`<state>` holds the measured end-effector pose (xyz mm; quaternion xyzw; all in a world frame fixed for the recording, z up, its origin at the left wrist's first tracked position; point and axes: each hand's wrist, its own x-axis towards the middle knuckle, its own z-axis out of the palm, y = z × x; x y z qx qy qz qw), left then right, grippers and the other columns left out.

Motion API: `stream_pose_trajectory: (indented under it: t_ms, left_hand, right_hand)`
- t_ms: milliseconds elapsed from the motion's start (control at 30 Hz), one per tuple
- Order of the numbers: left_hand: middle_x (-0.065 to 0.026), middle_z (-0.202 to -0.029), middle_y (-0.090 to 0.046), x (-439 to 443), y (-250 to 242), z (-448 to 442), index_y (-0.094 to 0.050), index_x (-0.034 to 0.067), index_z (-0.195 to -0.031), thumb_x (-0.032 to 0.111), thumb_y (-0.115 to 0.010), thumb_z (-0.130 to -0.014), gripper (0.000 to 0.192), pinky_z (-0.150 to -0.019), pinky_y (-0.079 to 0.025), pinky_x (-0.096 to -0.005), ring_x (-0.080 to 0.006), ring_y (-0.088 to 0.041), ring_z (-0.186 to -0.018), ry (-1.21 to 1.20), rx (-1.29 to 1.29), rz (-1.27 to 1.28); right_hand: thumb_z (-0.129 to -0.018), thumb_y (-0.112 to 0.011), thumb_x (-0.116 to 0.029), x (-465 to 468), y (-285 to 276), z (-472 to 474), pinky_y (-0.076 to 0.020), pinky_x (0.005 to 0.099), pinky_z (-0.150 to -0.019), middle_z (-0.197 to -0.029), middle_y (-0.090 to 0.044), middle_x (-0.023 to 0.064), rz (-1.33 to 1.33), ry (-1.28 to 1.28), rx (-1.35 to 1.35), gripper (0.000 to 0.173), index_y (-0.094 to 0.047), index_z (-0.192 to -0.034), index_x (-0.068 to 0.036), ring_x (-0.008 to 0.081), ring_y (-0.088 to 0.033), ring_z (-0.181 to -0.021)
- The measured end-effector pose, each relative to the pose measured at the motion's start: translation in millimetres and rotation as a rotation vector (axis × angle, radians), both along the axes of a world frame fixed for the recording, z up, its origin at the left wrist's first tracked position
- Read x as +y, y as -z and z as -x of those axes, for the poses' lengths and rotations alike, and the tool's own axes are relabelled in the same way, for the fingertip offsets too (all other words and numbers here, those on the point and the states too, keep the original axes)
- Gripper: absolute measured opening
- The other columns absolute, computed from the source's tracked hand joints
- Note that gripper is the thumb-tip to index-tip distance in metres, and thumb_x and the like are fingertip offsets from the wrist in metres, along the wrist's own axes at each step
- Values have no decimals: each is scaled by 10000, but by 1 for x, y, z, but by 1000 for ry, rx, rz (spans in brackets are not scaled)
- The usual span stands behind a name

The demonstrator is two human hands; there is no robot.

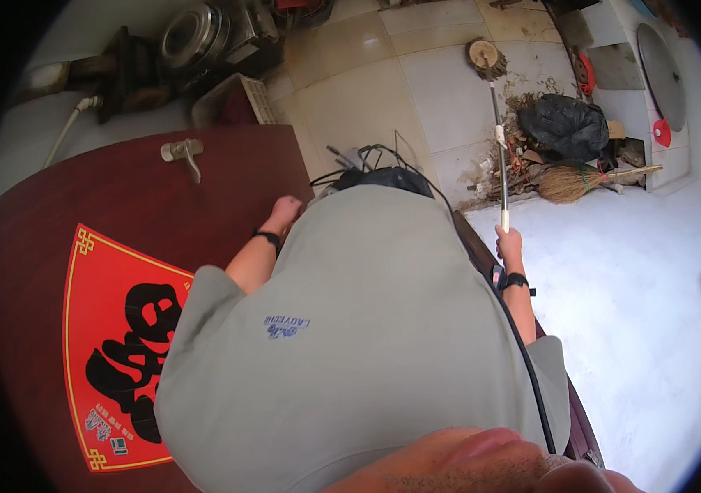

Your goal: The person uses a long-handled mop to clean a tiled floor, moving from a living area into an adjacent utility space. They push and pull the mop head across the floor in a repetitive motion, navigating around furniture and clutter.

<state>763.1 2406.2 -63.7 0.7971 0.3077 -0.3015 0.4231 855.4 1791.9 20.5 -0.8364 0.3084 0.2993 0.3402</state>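
Note:
In the head view my right hand [509, 242] is closed around the pale grip of a mop [503, 179] with a telescopic metal handle. The handle runs away from me to a round mop head [484, 54] with dark strands, which is on the tiled floor. My left hand [287, 211] is beside the edge of a dark red door [252, 166], left of my body. Its fingers look curled, but their inner side is hidden, and I cannot tell whether they hold anything. A black band is on each wrist.
A straw broom [566, 184], a black plastic bag [566, 126] and scattered debris [513, 179] lie to the right of the mop handle. The door has a metal handle [189, 157] and a red paper decoration [122, 351]. Beyond it stand a plastic crate [256, 101] and metal kitchen equipment [190, 37].

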Motion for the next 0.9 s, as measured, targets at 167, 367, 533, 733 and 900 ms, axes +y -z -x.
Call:
stream_pose_trajectory:
  t_ms: [167, 367, 533, 733, 900]
  left_hand:
    - [-90, -638, -606, 1, 12, -54, -615, 14, -771, 163, -543, -808, 170, -470, -446, -297, -162, -566, -523, -78, 50, 147]
    - [-121, -625, -613, -15, 12, -56, -611, 15, -719, 164, -525, -807, 193, -439, -456, -307, -189, -595, -505, -217, 33, 177]
    - [-115, -635, -609, -23, -7, -11, -594, 7, -689, 142, -489, -810, 209, -403, -424, -289, -181, -565, -473, -163, 123, 223]
    - [-97, -615, -585, -49, -29, 73, -577, 13, -669, 108, -477, -785, 181, -386, -400, -294, -175, -535, -455, -526, 172, 182]
    - [-86, -580, -564, -67, -22, 154, -566, 21, -619, 115, -492, -761, 186, -399, -395, -308, -170, -505, -451, -229, -3, 39]
  right_hand:
    - [-794, -617, -296, 15, -22, 50, -462, 401, -574, -660, -599, 193, 119, -350, -38, 375, -579, -809, 77, 306, -608, -612]
    - [-755, -630, -236, 31, -33, 46, -477, 419, -734, -833, -625, 271, 31, -437, 127, 358, -590, -900, 89, 386, -623, -839]
    - [-743, -632, -212, 27, -21, 8, -480, 435, -763, -875, -612, 301, -54, -654, 112, 346, -591, -917, 85, 411, -608, -870]
    - [-737, -658, -276, 55, 27, -77, -484, 451, -759, -845, -622, 274, 93, -1156, 8, 353, -622, -869, 49, 418, -603, -847]
    - [-748, -660, -267, 106, 49, -149, -491, 459, -732, -851, -626, 263, 86, -1341, 33, 343, -613, -895, 40, 417, -610, -818]
